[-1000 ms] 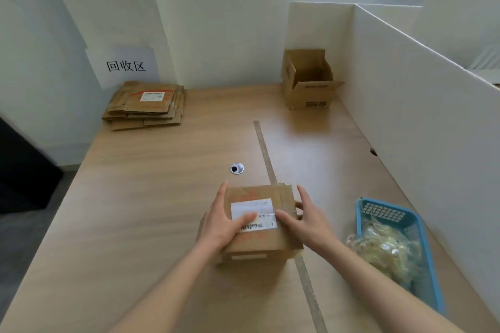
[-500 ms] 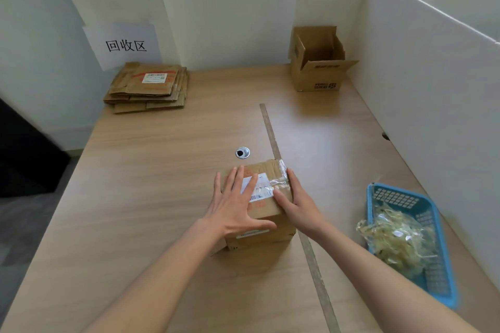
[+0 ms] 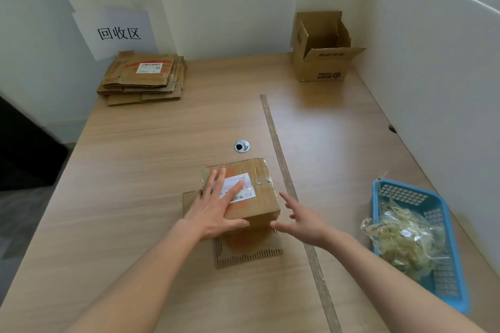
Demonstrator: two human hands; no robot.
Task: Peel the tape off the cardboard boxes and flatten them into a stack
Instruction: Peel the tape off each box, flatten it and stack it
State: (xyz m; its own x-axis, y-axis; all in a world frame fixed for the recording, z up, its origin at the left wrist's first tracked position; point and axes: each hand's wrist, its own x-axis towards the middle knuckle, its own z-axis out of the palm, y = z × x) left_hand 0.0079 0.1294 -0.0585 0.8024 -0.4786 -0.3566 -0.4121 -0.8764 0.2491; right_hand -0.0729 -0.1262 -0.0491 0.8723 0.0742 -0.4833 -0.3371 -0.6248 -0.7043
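Note:
A small brown cardboard box (image 3: 259, 192) with a white shipping label and clear tape stands near the middle of the wooden table (image 3: 151, 159). Flaps of it lie flat on the table at its left and near sides. My left hand (image 3: 216, 208) rests flat on the box top, fingers spread over the label, thumb along the near edge. Just right of the box hovers my right hand (image 3: 300, 220), fingers spread, not touching it. A stack of flattened boxes (image 3: 143, 76) lies at the far left.
An open empty cardboard box (image 3: 322, 48) stands at the far right corner. A blue plastic basket (image 3: 443, 227) of crumpled clear tape sits at the right. White partition walls close the right and far sides. A cable hole (image 3: 241, 146) sits in the table beyond the box.
My right hand has come off the box's right side and now hovers beside it. The left hand stays flat on top. The box's bottom flaps now show on the table.

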